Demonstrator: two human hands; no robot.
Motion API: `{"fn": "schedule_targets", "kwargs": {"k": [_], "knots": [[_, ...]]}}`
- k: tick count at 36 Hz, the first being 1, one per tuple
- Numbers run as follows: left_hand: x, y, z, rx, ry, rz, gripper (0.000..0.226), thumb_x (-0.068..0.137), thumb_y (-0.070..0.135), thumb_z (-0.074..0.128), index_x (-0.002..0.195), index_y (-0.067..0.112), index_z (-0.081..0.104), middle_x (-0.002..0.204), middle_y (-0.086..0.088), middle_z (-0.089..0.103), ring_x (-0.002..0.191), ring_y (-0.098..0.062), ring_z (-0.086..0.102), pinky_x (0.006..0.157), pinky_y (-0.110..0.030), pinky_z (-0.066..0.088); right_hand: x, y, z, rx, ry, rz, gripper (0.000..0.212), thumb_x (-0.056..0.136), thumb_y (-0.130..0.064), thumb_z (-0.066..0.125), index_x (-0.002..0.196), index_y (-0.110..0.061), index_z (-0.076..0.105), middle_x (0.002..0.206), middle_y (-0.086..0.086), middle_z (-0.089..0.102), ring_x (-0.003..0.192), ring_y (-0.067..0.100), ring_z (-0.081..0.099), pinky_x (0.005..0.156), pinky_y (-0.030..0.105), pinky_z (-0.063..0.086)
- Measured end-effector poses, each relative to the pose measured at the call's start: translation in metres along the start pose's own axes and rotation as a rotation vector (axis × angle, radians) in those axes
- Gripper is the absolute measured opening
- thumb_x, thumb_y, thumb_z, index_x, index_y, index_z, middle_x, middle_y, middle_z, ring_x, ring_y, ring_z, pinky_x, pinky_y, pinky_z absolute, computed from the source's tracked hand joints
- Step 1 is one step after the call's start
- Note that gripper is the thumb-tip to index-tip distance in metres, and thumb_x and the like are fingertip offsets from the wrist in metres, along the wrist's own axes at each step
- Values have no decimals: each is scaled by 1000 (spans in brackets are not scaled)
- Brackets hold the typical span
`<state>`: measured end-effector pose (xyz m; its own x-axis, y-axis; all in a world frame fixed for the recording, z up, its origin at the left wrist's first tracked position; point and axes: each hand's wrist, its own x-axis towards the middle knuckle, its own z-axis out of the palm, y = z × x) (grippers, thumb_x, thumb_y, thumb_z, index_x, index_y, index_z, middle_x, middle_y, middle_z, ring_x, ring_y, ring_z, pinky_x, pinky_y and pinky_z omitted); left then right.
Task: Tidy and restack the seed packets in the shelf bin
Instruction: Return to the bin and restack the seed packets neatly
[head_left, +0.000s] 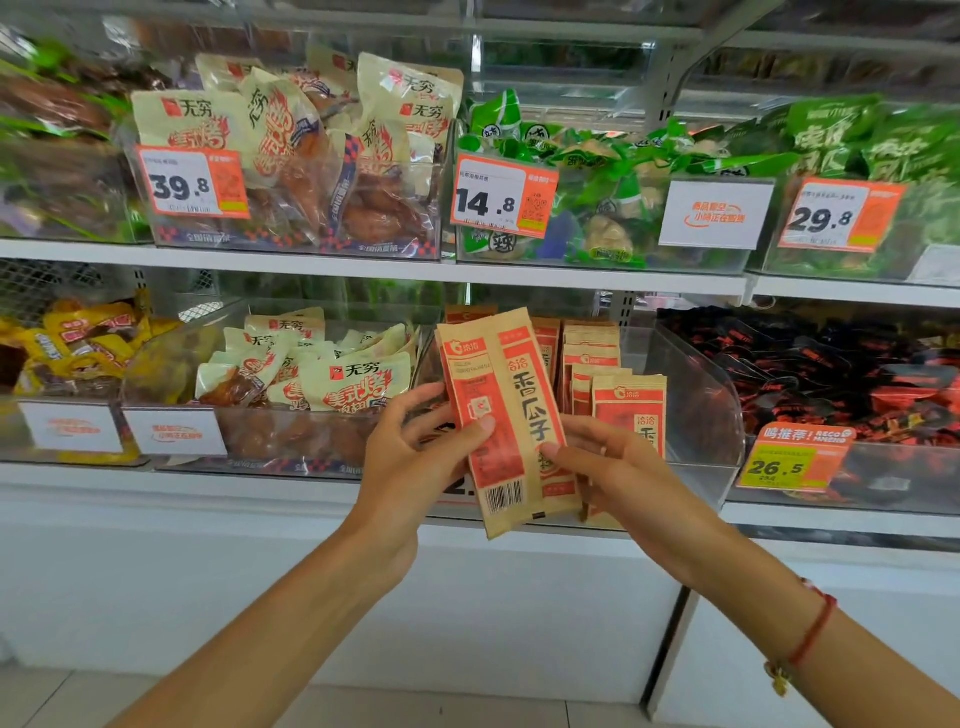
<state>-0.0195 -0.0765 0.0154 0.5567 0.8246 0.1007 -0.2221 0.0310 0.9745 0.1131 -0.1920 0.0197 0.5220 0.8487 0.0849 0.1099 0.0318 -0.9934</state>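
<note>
A tan and red seed packet (506, 415) is held upright in front of the clear shelf bin (696, 395) on the lower shelf. My left hand (415, 457) grips its left side, thumb on the front. My right hand (613, 467) holds its right edge with the thumb on the front. Behind it, several more seed packets (597, 374) stand in rows inside the bin, one at the front right (631, 410) close to my right hand. The bin's front wall is partly hidden by my hands.
Left of the bin sits a clear bin of cream snack packs (311, 374), right a bin of black and red packs (831, 374). The upper shelf (363, 265) carries bins with price tags (195, 182). A white cabinet front (467, 597) lies below.
</note>
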Motion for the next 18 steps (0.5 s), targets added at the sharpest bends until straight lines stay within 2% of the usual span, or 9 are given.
{"fn": "schedule_targets", "kwargs": {"k": [2, 5, 9, 13, 16, 18], "knots": [[1, 0, -1, -3, -2, -5, 54, 75, 15, 78, 123, 23, 54, 110, 3, 71, 97, -11, 69, 76, -30, 55, 0, 0, 3, -32, 36, -12, 30, 86, -17, 65, 114, -27, 61, 98, -10, 72, 88, 8, 70, 74, 26, 55], [2, 0, -2, -35, -21, -16, 50, 77, 15, 75, 122, 21, 54, 111, 1, 71, 97, -11, 69, 75, -28, 55, -3, 0, 7, -88, 90, -110, 36, 83, -16, 68, 116, -26, 58, 98, -11, 70, 89, 4, 67, 62, 16, 53], [2, 2, -2, -11, -48, -6, 59, 71, 25, 76, 126, 20, 55, 113, 5, 70, 102, -7, 67, 81, -25, 51, -8, -6, 9, -241, 206, -469, 41, 79, -15, 71, 117, -24, 59, 100, -14, 67, 92, -4, 63, 71, 15, 54], [-4, 4, 2, 18, -34, -28, 53, 75, 39, 73, 122, 23, 57, 113, 7, 69, 101, -5, 67, 83, -26, 54, -8, -7, 5, -647, 405, -847, 47, 76, -12, 75, 121, -16, 62, 106, -5, 64, 94, 7, 60, 77, 19, 52], [-10, 10, 8, -17, -132, -62, 52, 73, 58, 59, 114, 26, 64, 105, 8, 73, 94, -5, 70, 77, -27, 56, -7, 0, 4, -910, 449, -993, 47, 75, -11, 77, 120, -14, 64, 106, 3, 62, 96, 17, 55, 71, 30, 53], [-13, 12, 9, -47, -179, -67, 51, 72, 59, 56, 109, 26, 67, 101, 6, 75, 94, -8, 70, 74, -26, 56, -7, 3, 7, -1013, 433, -1071, 45, 77, -14, 75, 120, -17, 62, 106, 4, 63, 95, 18, 54, 65, 31, 54]]}}
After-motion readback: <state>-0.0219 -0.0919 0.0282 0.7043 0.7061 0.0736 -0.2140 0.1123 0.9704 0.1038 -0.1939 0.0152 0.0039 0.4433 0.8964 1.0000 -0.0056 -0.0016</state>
